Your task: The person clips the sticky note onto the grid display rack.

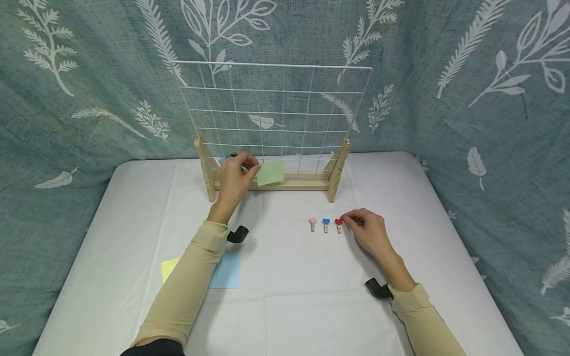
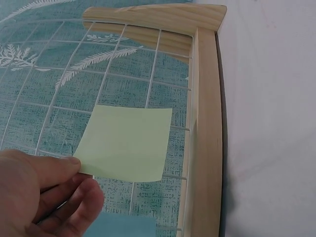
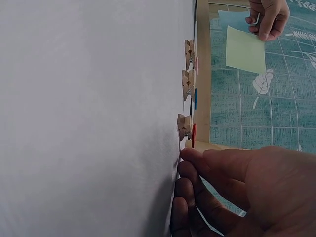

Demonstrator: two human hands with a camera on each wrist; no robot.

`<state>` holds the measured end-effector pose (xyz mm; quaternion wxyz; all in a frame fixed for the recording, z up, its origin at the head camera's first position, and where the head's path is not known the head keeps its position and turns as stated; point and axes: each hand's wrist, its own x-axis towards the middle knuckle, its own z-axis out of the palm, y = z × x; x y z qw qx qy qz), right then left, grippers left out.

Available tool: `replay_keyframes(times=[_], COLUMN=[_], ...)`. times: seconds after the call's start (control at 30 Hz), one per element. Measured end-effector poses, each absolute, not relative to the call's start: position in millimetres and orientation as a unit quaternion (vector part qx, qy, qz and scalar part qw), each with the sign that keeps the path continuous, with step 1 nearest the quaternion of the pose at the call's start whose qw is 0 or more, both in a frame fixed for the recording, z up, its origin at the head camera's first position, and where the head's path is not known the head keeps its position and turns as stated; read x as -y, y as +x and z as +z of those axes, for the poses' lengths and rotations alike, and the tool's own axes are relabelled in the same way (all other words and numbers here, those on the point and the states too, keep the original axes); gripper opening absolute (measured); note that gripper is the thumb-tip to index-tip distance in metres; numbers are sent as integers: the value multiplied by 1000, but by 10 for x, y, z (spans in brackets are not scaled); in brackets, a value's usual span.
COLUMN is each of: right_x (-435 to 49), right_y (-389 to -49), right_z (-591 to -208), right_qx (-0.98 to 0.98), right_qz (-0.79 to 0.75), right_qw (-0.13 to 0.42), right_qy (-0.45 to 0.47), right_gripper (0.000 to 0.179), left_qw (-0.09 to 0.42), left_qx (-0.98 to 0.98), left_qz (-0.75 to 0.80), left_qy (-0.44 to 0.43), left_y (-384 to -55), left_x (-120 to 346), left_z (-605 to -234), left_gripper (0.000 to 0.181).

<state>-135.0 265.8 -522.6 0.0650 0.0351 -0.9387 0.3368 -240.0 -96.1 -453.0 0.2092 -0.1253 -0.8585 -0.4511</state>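
Note:
My left hand [image 1: 238, 175] pinches a pale green paper note [image 1: 270, 173] by its left edge, thumb on the near side. The note is in front of the lower wires of a white wire grid rack [image 1: 283, 113] with a wooden stand [image 2: 207, 123]. Partly hidden behind that hand, a blue note [image 2: 123, 224] is at the grid. On the table, my right hand [image 1: 367, 230] has thumb and fingertips right beside a mini clothespin with a red heart [image 1: 339, 225]. Mini clothespins with a blue heart [image 1: 326, 224] and a pink heart [image 1: 312, 223] lie in line with it.
Under the left forearm lie a yellow paper [image 1: 169, 267] and a blue paper [image 1: 228, 272], both partly covered. A white cloth [image 1: 289, 316] covers the table. Behind the rack hangs a green leaf-patterned curtain [image 1: 133, 59].

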Motion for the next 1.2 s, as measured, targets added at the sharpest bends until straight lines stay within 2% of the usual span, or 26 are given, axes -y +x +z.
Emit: replay_keyframes(times=[1.2], right_x=[-2649], right_y=[-1344], right_z=[-5248], right_qx=[931], right_qz=[354], right_qw=[59], right_qy=[71], right_gripper=[19], left_qw=[235], left_qx=[854], left_qz=[-450], left_qy=[-111], left_y=[-2462], left_x=[864], left_z=[-4522], left_gripper=[7])
